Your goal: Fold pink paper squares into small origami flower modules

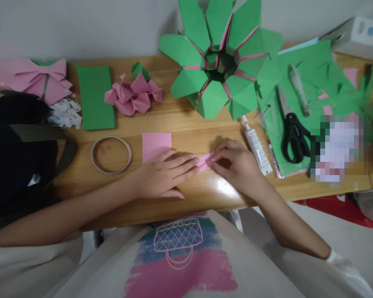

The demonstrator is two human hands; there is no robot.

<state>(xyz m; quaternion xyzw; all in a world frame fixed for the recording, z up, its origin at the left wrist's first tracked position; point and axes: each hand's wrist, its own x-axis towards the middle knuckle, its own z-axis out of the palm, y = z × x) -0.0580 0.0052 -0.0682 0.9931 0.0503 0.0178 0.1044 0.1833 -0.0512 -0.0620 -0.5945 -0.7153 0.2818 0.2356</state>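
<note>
A narrow folded strip of pink paper [205, 160] lies on the wooden table between my hands. My left hand [161, 176] rests flat, fingers stretched out, its fingertips on the strip's left end. With thumb and forefinger, my right hand [236, 165] pinches the strip's right part. A square pink sheet [156, 145] sits just behind my left hand, which covers its lower edge. Beyond my right hand lies a white tube of glue [257, 149], cap pointing away from me. A roll of tape [95, 155] is to the left of the sheet.
At the back stands a large green paper flower shape [205, 97]. Black scissors [294, 136] and a cutter [299, 89] lie on green sheets at right. Pink folded pieces [133, 97], a green paper stack [96, 97] and a black bag [18, 153] are at left.
</note>
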